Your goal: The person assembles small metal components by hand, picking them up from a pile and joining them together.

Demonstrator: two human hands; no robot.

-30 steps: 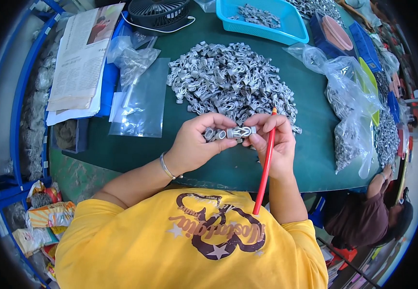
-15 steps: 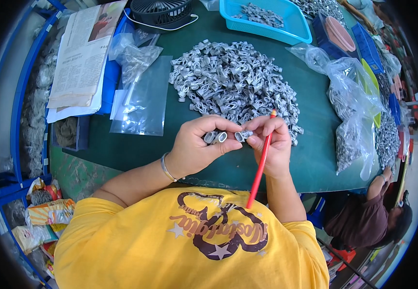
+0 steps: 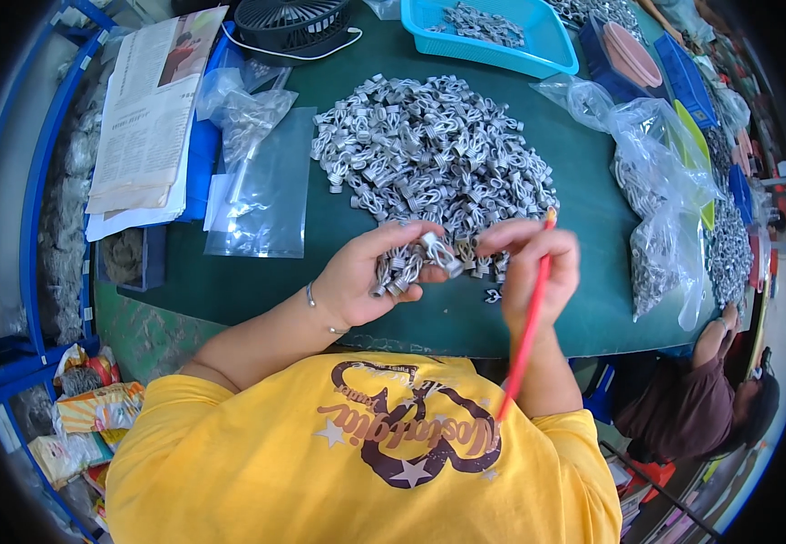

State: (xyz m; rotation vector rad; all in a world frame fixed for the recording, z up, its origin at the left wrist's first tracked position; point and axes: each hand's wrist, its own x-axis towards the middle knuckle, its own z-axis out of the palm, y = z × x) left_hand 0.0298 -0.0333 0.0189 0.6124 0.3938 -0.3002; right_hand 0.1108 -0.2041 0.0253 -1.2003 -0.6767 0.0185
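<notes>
My left hand is cupped palm-up around several small grey metal loop parts; the thumb rests over them. Between the fingers of my right hand is a thin red stick with a yellowish tip, slanting down toward my shirt. The right thumb and forefinger are apart from the parts in the left palm. Just beyond both hands lies a big heap of similar grey parts. One small part shows by itself at the heap's near side, beside my right hand.
A turquoise basket holds more parts at the back. Clear bags of parts lie on the right, near blue bins. To the left are a flat clear bag, newspapers and a black fan. Another person sits at right.
My hands have moved apart. The left hand has turned palm-up, showing the parts in it; the right hand has shifted right with the red stick, and the part it pinched is no longer in its fingers.
</notes>
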